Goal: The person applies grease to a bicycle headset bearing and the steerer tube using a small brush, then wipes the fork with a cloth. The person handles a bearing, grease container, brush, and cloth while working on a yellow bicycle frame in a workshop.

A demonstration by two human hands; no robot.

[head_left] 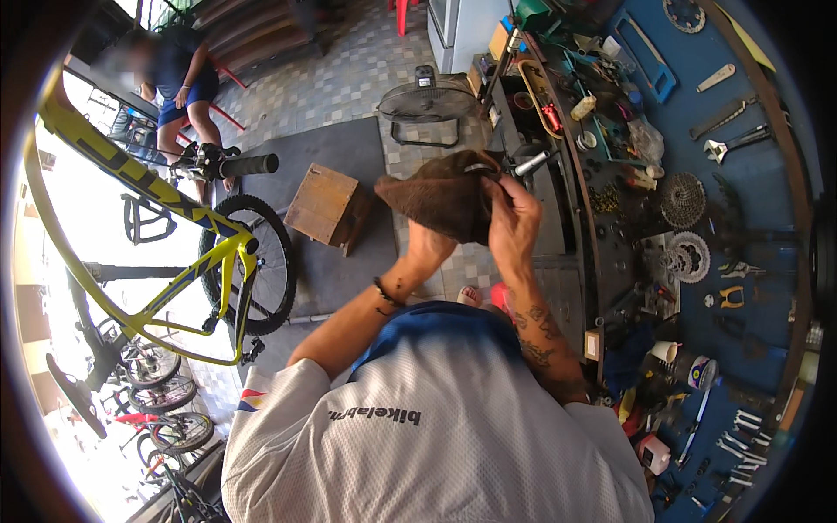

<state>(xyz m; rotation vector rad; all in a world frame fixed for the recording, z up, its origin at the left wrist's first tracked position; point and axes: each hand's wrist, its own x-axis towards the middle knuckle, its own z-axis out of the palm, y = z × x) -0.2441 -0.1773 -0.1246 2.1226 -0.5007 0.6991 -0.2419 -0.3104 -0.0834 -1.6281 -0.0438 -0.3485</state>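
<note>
A brown cloth is bunched in front of me, above a checkered floor. My left hand is under it, closed on it, with the fingertips hidden by the folds. My right hand grips the cloth from the right side, thumb and fingers pressed together. A small dark curved piece shows at the top of the cloth near my right fingers; I cannot make out what it is. Beyond the cloth at left, a wooden box rests on a dark mat.
A yellow bicycle frame with a front wheel stands at left. A seated person is behind it. More bicycles line the lower left. A floor fan stands ahead. A cluttered workbench and blue tool board run along the right.
</note>
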